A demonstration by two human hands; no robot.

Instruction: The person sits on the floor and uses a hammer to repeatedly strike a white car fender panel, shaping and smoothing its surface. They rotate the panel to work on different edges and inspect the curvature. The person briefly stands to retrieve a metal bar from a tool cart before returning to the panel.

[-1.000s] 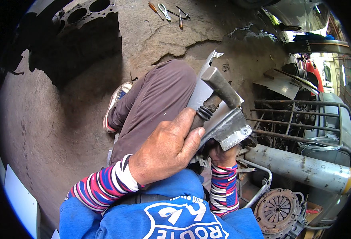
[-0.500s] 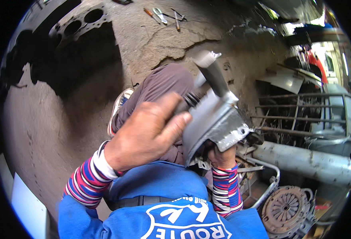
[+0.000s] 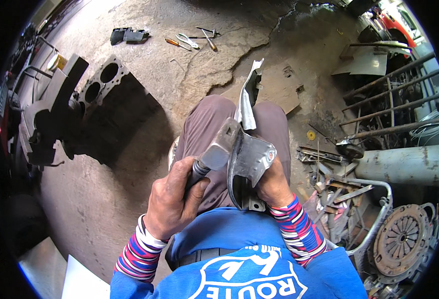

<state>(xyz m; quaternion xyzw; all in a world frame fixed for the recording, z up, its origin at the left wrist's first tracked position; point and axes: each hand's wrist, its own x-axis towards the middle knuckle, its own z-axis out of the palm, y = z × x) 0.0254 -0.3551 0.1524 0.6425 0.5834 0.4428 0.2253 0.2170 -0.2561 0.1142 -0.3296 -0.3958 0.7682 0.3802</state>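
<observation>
So, left hand [image 3: 168,199]: grip's wrapped round the hammer [image 3: 220,147], on the handle just short of the head.
Hammer: tilted, head up and away from the person, right by the panel [image 3: 251,162]. Can't tell if they're actually touching.
Right hand [image 3: 274,185]: grip's holding the panel by its right side, fingers mostly hidden behind the metal.
Panel: bent grey metal, held over the lap in front of the blue shirt [image 3: 204,239], long narrow end running out between the knees [image 3: 209,112].
Sleeves [image 3: 138,251]: stripy, red, blue, white and black.
Floor [image 3: 90,209]: cracked and stained; pliers [image 3: 187,41] lie beside an orange-handled screwdriver [image 3: 174,43] up ahead, black part [image 3: 129,36] left of those.
Left side: engine block [image 3: 117,109], well apart from the hands, white sheet [image 3: 82,281] nearer the person.
Right side: bar rack [image 3: 393,102], grey cylinder [image 3: 403,167] below it, then a rusty clutch disc [image 3: 401,239], with scrap [image 3: 339,204] piled between those and the right arm.
</observation>
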